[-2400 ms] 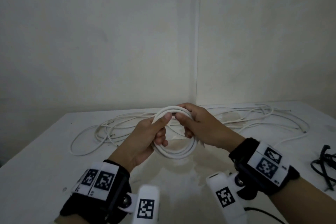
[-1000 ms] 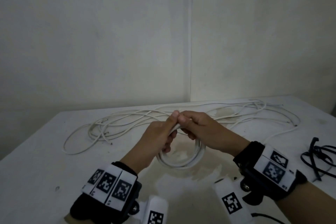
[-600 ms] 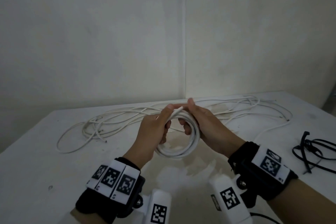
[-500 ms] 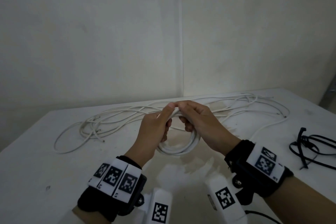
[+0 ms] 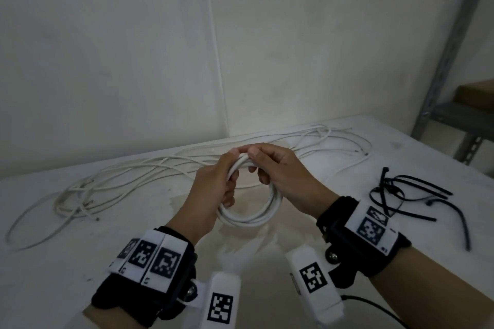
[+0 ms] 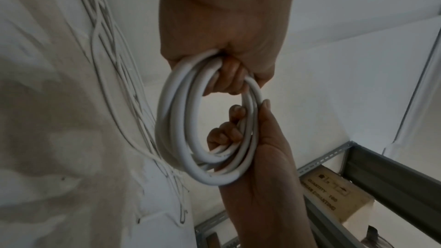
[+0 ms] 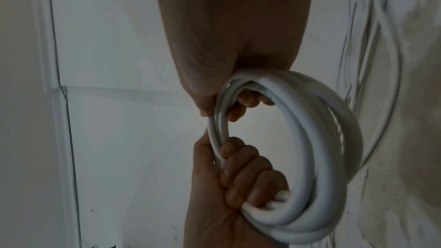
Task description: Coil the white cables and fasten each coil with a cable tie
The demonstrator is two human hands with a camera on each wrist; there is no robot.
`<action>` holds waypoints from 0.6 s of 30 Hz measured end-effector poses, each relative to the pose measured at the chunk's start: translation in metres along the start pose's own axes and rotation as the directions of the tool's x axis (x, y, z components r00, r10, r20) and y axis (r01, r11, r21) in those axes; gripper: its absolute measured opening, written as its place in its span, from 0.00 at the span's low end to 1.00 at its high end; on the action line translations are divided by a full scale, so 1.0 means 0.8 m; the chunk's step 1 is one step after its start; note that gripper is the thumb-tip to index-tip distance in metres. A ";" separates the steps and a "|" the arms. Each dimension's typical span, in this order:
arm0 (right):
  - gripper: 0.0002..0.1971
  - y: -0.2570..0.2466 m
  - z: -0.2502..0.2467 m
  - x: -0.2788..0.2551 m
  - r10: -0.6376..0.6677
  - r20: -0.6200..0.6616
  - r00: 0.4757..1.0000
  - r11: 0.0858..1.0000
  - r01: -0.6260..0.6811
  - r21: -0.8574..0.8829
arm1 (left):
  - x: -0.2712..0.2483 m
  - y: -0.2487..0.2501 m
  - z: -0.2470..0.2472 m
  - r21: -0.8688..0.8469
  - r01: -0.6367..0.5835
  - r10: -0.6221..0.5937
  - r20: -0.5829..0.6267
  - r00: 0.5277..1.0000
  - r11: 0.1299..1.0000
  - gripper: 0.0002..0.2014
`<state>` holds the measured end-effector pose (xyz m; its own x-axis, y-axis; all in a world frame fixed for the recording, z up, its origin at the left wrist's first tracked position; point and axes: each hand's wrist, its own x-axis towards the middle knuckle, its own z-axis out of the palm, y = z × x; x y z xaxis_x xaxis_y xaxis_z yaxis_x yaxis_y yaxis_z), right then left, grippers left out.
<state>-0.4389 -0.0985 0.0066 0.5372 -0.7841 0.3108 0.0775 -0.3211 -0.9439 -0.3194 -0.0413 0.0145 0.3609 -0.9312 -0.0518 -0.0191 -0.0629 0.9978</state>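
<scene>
A small coil of thick white cable [image 5: 251,218] hangs upright above the white table [image 5: 66,262]. My left hand [image 5: 219,181] grips its upper left part, fingers curled through the loop. My right hand [image 5: 278,171] grips the upper right part, and both thumbs meet on top. The left wrist view shows the left hand [image 6: 226,44] closed round the coil [image 6: 176,120], with the right hand [image 6: 257,157] coming from below. In the right wrist view, the right hand [image 7: 233,54] holds the coil [image 7: 334,139] and the left hand [image 7: 226,186] clasps its strands. Black cable ties [image 5: 401,195] lie at the right.
Several loose thin white cables [image 5: 133,176] sprawl across the back of the table to the wall corner. A grey metal shelf [image 5: 454,104] stands at the far right, with a cardboard box [image 6: 334,195] on it. A thin black lead [image 5: 374,307] runs from my right wrist.
Both hands have kept hold of the coil and shifted their grip along its top, thumbs now meeting there. The view has swung right, so the cable ties and shelf show more.
</scene>
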 end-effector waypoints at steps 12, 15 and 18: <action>0.11 0.025 -0.122 -0.052 0.157 -0.192 0.969 0.949 -0.202 -0.242 | 0.006 -0.024 0.082 0.010 0.057 -0.058 0.066 0.996 0.998 0.22; 0.06 0.041 -0.176 -0.066 0.273 -0.246 0.930 0.838 -0.355 -0.414 | 0.012 -0.026 0.092 0.018 0.066 -0.067 0.062 0.996 0.998 0.21; 0.04 0.057 -0.219 -0.073 0.331 -0.313 0.890 0.704 -0.454 -0.546 | 0.018 -0.028 0.102 0.023 0.064 -0.066 0.063 0.996 0.998 0.22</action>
<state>-0.6137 -0.1601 -0.0348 0.2410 -0.9705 -0.0006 -0.6476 -0.1604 -0.7449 -0.3898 -0.0824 -0.0121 0.3018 -0.9459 -0.1196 -0.0169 -0.1307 0.9913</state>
